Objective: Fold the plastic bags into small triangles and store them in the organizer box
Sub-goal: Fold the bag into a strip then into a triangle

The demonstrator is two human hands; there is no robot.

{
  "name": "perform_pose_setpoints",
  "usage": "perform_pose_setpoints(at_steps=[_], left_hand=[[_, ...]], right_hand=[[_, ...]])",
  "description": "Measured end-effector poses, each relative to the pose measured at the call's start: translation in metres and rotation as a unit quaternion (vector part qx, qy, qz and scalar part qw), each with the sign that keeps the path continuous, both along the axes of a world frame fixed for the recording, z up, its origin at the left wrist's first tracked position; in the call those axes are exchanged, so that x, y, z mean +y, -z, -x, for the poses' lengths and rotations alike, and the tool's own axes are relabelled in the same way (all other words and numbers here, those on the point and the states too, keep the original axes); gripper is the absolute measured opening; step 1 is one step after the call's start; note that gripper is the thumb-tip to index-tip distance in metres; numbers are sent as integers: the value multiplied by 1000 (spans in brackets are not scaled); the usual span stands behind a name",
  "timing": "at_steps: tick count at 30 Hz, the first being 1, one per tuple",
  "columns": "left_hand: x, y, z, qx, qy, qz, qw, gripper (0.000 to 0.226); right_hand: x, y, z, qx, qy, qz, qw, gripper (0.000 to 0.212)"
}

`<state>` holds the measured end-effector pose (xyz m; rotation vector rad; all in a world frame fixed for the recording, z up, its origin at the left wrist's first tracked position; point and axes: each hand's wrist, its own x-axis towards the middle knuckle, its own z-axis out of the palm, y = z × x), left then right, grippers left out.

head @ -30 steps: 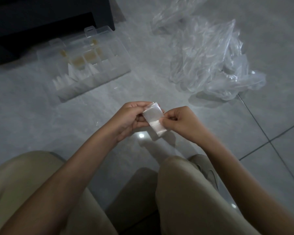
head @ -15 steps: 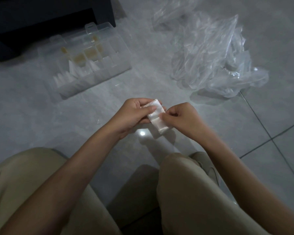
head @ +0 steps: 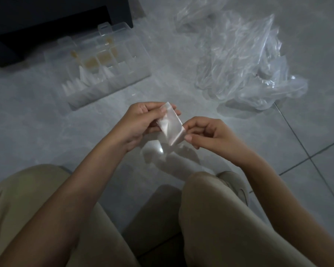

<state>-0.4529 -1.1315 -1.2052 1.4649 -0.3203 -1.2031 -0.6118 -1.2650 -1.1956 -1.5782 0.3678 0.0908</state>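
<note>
Our left hand grips the folded bag with curled fingers. Our right hand pinches its lower edge, and both forearms reach forward.

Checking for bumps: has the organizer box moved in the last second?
No. The organizer box stays put, its far edge still by the dark furniture.

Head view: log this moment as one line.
step: folding | left hand: holds folded bag top | right hand: pinches its lower edge | organizer box: open, triangles inside | loose bags: piled, unfolded

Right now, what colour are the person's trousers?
Beige trousers, clearest in the head view.
</note>
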Motion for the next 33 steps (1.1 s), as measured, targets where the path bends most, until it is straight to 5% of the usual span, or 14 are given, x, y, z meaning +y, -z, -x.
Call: perform_pose_setpoints(at_steps=[16,23,28,30,33], left_hand=[[8,-3,-10,14,2,-5,1000,22],[7,-5,-12,33,-41,27,998,23],[-1,-4,-2,-22,-142,58,988,23],[-3,-4,4,-31,-177,72,981,21],[-7,-2,14,-41,-201,91,974,19]], right_hand=[[12,-7,-11,-13,-90,-59,994,40],[17,-2,-15,5,93,-1,996,37],[20,5,-18,8,257,33,966,50],[21,5,-22,55,273,-50,959,52],[29,4,-29,88,242,-177,950,26]])
